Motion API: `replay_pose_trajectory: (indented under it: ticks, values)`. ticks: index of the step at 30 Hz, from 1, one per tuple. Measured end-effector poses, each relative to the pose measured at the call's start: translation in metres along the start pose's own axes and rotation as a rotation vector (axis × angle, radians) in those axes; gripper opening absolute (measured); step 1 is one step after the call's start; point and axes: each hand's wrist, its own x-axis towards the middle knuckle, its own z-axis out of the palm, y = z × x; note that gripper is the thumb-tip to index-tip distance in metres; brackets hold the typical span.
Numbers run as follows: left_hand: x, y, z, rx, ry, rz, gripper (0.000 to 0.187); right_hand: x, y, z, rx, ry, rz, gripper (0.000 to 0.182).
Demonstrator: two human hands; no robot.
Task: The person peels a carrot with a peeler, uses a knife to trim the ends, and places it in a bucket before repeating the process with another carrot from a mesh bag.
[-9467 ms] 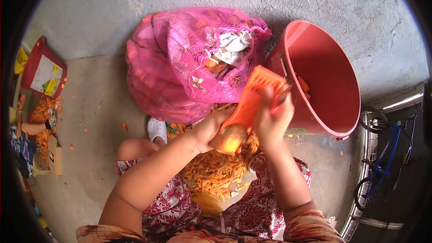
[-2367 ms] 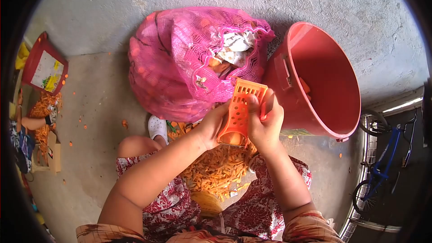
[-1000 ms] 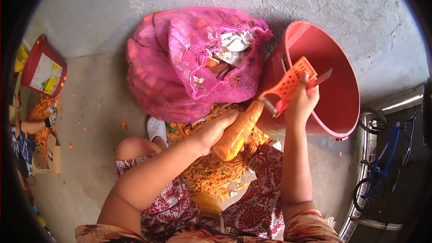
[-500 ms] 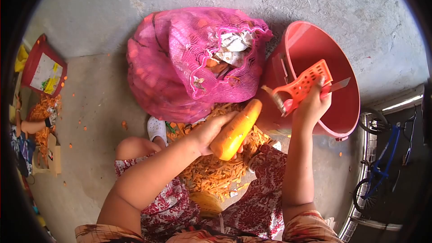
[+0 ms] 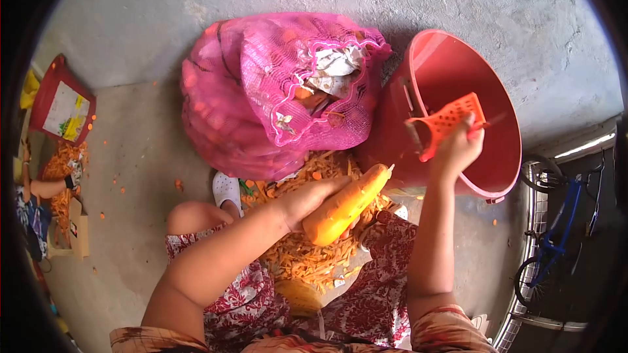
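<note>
My left hand (image 5: 311,199) is closed around a thick peeled carrot (image 5: 343,208), its tip pointing up and right, with a small pale shred at the tip. In my right hand (image 5: 460,151) is an orange plastic peeler (image 5: 451,124) with a perforated handle, held in front of the red bucket's opening and apart from the carrot. A blurred knife blade (image 5: 497,119) juts out to the right of the same hand. Orange carrot peelings (image 5: 301,248) lie heaped on the floor below, between my legs.
A pink mesh sack (image 5: 222,124) full of carrots stands against the wall. Right of it is a large red bucket (image 5: 392,131). At the far left, another person's arm (image 5: 49,187) shows near a second red bucket (image 5: 49,95) and more peelings. A blue bicycle (image 5: 556,242) is at right.
The carrot in my left hand has shifted slightly down and tilted, and a shred now shows at its tip. The peeler has turned in my right hand; its head has risen.
</note>
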Motion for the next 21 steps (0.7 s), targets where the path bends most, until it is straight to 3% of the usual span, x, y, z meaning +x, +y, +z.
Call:
replay_pose_trajectory:
  ticks: [2,6,11,12,14,18,19,21]
  values:
    - [-0.002,0.0,0.002,-0.032,0.041,0.014,0.044,-0.004,-0.007,-0.004,0.073,-0.074,-0.034,0.02]
    - [0.003,0.008,-0.009,-0.053,-0.001,0.07,0.047,-0.055,-0.041,0.001,0.094,-0.418,-0.002,0.015]
    - [-0.002,0.013,0.003,0.077,0.068,0.154,0.048,-0.09,-0.042,0.003,-0.004,-0.596,-0.085,0.012]
    - [-0.003,0.013,0.005,0.15,0.096,0.185,0.048,-0.087,-0.04,0.004,-0.043,-0.518,-0.151,0.012]
    - [-0.003,0.009,-0.002,-0.002,0.035,0.085,0.047,-0.067,-0.035,0.011,-0.115,-0.359,-0.284,0.012]
    - [-0.004,0.008,-0.007,0.027,0.0,0.052,0.045,-0.02,-0.015,0.007,0.052,-0.046,-0.04,0.015]
    - [-0.004,0.007,-0.009,-0.011,0.01,0.075,0.045,-0.022,-0.033,0.01,0.186,-0.049,0.014,0.016]
    - [-0.001,0.007,-0.01,-0.086,0.024,0.114,0.045,-0.028,-0.028,0.009,0.157,-0.148,-0.071,0.016]
